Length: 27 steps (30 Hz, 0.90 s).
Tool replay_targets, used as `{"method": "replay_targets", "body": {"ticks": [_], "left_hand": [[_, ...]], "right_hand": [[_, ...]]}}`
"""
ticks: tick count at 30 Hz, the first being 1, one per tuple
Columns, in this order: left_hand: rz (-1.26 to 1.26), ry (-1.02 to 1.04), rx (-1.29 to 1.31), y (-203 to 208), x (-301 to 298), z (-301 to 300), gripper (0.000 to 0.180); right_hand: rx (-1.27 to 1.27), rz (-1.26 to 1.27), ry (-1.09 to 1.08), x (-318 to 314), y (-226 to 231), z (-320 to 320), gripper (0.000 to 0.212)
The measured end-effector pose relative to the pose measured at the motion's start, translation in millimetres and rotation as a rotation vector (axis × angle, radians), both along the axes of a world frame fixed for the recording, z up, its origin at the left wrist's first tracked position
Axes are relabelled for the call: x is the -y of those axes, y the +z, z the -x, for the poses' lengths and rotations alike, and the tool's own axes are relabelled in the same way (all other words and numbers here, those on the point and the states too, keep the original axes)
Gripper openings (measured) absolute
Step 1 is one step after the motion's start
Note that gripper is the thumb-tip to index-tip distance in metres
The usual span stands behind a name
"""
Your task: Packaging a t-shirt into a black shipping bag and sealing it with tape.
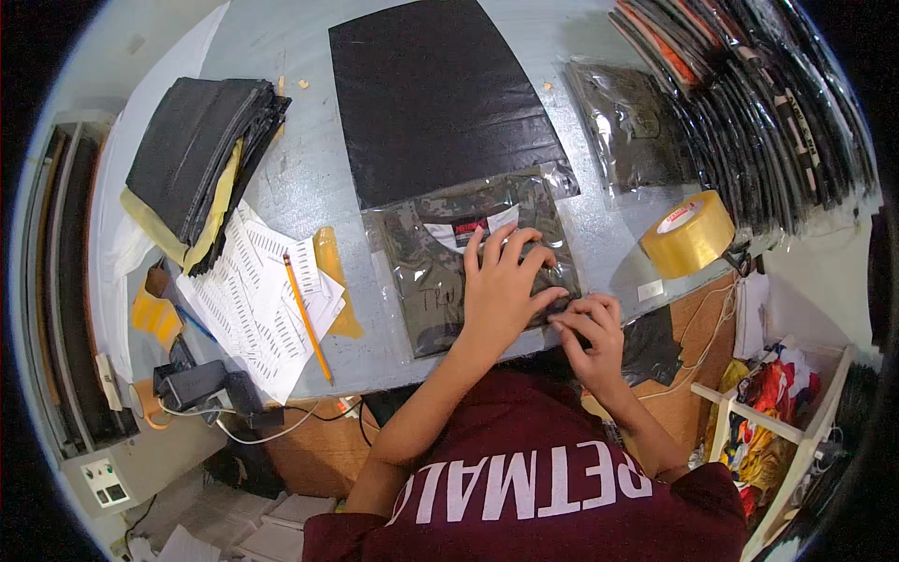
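Observation:
A folded camouflage shirt [431, 272] lies in a clear plastic bag [394, 323] at the table's near edge, its white inner collar and dark label facing up. My left hand [501, 290] rests on the bagged shirt, fingers spread, holding nothing. At the bag's near right corner, my right hand [592, 335] has its thumb and fingers pinched on the plastic edge; the exact grip is partly hidden. Just beyond the shirt a black sheet [440, 98] lies flat, the bag overlapping its near end.
To the right are a roll of yellowish tape [691, 236], another bagged garment [623, 126] and a big stack of bagged garments [777, 122]. Leftward lie printed papers [248, 300], a pencil [307, 318] and a black folded stack [192, 150]. A bin of colourful cloth [773, 403] stands below right.

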<state>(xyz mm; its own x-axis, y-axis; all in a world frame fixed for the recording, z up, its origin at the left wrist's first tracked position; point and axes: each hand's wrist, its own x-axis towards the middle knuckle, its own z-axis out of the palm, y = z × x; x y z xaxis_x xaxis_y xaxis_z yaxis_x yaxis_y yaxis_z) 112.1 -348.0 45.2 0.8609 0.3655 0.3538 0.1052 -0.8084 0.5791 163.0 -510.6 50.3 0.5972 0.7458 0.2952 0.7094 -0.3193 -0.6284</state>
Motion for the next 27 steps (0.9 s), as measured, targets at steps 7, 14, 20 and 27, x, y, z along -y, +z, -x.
{"method": "replay_targets", "body": {"ticks": [7, 14, 20, 27], "left_hand": [[-0.006, 0.002, 0.001, 0.1, -0.6, 0.1, 0.034], [-0.004, 0.005, -0.007, -1.0, -0.1, 0.4, 0.035], [-0.019, 0.01, 0.013, -2.1, -0.4, 0.2, 0.036], [-0.016, 0.011, 0.001, -1.8, -0.8, 0.7, 0.036]], "right_hand": [[0.02, -0.007, -0.049, -3.4, -2.8, 3.7, 0.015], [0.014, -0.014, -0.005, -1.2, 0.5, 2.4, 0.016], [0.036, -0.044, -0.054, -3.7, -4.6, 3.1, 0.018], [0.04, -0.03, -0.011, -1.8, -4.4, -1.8, 0.02]]}}
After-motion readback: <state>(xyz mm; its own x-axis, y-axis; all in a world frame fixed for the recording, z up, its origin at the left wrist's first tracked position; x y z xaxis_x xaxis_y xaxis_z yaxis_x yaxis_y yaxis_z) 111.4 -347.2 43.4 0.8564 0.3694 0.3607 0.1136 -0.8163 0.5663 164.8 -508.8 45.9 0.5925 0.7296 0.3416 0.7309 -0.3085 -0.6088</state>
